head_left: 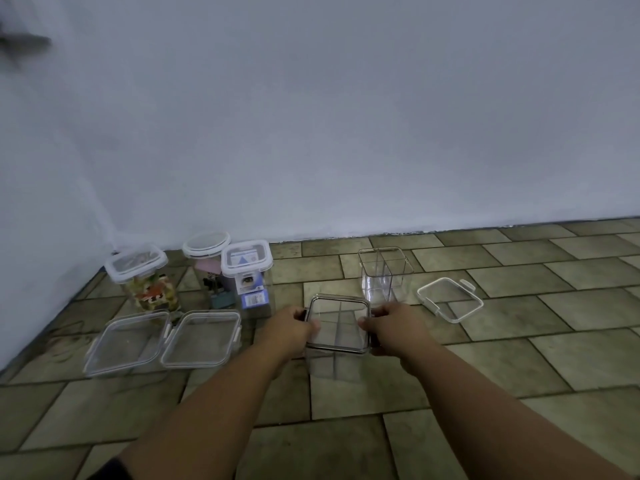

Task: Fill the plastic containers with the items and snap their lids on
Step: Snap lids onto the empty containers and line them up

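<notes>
A clear square container (pixel 336 355) with a dark-rimmed lid (pixel 337 323) stands on the tiled floor in front of me. My left hand (pixel 291 329) grips the lid's left side and my right hand (pixel 394 327) grips its right side, thumbs on top. Behind it stands an open clear container (pixel 385 275) with nothing visible inside. Its white-rimmed lid (pixel 450 299) lies on the floor to the right. At the left, three lidded containers hold items: colourful pieces (pixel 145 278), clips (pixel 207 261) and small boxes (pixel 247 275).
Two flat clear lidded boxes (pixel 128 342) (pixel 202 337) lie side by side at the left front. A pale wall (pixel 311 133) runs behind everything and turns in at the left. Brown floor tiles (pixel 519 341) stretch to the right and toward me.
</notes>
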